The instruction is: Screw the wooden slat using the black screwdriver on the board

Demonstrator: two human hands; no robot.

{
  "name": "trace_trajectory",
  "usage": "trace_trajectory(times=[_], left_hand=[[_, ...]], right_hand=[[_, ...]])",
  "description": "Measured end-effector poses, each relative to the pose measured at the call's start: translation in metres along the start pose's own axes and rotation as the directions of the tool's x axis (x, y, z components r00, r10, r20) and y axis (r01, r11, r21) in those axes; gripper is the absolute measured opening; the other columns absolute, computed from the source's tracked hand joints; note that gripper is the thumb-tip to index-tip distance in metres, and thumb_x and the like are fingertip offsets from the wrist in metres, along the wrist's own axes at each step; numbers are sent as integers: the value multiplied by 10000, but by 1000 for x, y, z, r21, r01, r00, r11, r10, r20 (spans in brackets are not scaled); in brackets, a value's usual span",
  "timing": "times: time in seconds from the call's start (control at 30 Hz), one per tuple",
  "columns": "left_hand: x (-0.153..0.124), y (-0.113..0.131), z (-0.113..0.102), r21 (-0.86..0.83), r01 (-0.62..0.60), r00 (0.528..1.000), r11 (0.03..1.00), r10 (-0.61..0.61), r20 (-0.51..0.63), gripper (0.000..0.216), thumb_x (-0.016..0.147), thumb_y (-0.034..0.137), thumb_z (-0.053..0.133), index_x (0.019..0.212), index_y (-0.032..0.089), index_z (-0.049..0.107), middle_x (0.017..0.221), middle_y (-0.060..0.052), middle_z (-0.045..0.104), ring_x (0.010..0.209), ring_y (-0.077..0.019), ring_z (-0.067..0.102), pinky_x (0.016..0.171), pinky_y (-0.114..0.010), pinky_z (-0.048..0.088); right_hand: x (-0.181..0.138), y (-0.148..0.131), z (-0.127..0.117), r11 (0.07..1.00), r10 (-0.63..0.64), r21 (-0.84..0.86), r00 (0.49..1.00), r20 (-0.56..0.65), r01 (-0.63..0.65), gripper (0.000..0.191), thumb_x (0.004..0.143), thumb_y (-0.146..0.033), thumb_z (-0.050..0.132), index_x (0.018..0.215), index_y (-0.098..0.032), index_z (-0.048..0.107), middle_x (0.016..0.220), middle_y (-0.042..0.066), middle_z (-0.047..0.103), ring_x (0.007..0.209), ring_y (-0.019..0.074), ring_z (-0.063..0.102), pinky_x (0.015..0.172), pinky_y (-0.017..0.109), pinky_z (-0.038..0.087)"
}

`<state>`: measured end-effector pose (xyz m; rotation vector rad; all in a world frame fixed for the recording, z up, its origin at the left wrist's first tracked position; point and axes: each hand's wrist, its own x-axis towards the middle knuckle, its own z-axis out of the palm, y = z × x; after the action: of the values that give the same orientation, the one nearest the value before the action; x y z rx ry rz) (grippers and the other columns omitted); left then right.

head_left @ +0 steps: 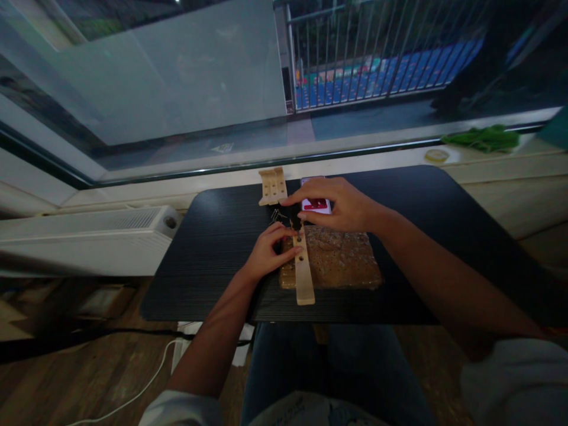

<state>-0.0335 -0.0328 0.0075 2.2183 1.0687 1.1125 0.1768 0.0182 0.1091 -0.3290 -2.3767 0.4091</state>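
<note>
A pale wooden strip with holes lies along the left edge of a brown chipboard block on a black table. My left hand rests on the strip's upper end, fingers curled against it. My right hand is closed on a small dark tool, a screwdriver by its look, whose tip stands upright on the strip's top hole.
A slotted pale wooden piece lies at the table's far edge, with small metal screws beside it. A red and white card or phone sits under my right hand. White radiator at left; green cloth on the sill.
</note>
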Motion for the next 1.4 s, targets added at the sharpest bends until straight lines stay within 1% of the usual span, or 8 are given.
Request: trace_trajectory(times=[0.17, 0.27, 0.37, 0.53, 0.7, 0.9, 1.2, 1.4], left_hand=[[0, 0, 0, 4, -4, 1000, 1000, 4, 13, 270, 811, 370, 680, 984, 162, 672, 854, -34, 556, 738, -141, 542, 678, -271, 465], [0, 1, -1, 1, -6, 1000, 1000, 6, 15, 273, 813, 366, 678, 997, 164, 672, 855, -31, 553, 735, -137, 540, 674, -265, 462], [0, 1, -1, 2, -6, 1000, 1000, 6, 17, 272, 814, 359, 678, 999, 159, 674, 851, -29, 548, 727, -132, 533, 663, -258, 456], [0, 2, -1, -1, -2, 1000, 1000, 2, 11, 281, 812, 368, 678, 994, 152, 675, 847, -29, 546, 723, -132, 530, 664, -261, 457], [0, 1, 0, -12, 4, 1000, 1000, -4, 15, 264, 810, 352, 681, 988, 158, 672, 859, -31, 551, 731, -133, 536, 676, -265, 468], [0, -1, 0, -9, 0, 1000, 1000, 0, 8, 260, 803, 350, 690, 985, 166, 668, 864, -30, 553, 749, -138, 544, 689, -272, 469], [0, 0, 0, 0, -5, 1000, 1000, 5, 12, 258, 809, 339, 682, 990, 156, 670, 856, -31, 549, 745, -136, 542, 673, -261, 462], [0, -1, 0, 1, 0, 1000, 1000, 0, 15, 256, 807, 354, 680, 974, 160, 668, 846, -29, 549, 726, -135, 535, 663, -262, 457]], right_hand=[[-1, 2, -4, 991, 60, 118, 997, 52, -66, 276, 864, -154, 566, 1129, -142, 639, 931, 29, 676, 640, 67, 481, 619, 215, 394], [0, 1, -3, 980, 100, 167, 992, 76, -112, 281, 859, -127, 555, 1133, -128, 619, 967, 40, 688, 654, 66, 495, 616, 206, 397], [1, 0, -3, 966, 110, 224, 990, 86, -127, 281, 860, -127, 556, 1137, -111, 604, 1006, 61, 701, 676, 69, 511, 603, 198, 395], [2, 1, -2, 972, 125, 190, 989, 78, -138, 351, 857, -117, 566, 1206, -126, 600, 982, 46, 704, 592, 51, 435, 567, 193, 363], [1, 2, -1, 979, 115, 165, 992, 54, -122, 282, 844, -150, 620, 1123, -145, 667, 910, 10, 700, 554, 39, 388, 547, 190, 335], [1, 2, 1, 981, 111, 159, 994, 5, -110, 260, 827, -197, 664, 1082, -149, 685, 784, -25, 650, 541, 39, 369, 528, 192, 309], [1, 4, 5, 974, 141, 183, 989, -40, -132, 259, 804, -260, 694, 1031, -135, 684, 769, -15, 624, 551, 48, 356, 521, 205, 289], [2, 3, 8, 969, 160, 200, 984, -74, -142, 246, 765, -251, 734, 967, -122, 680, 751, -16, 620, 557, 51, 362, 524, 207, 287]])
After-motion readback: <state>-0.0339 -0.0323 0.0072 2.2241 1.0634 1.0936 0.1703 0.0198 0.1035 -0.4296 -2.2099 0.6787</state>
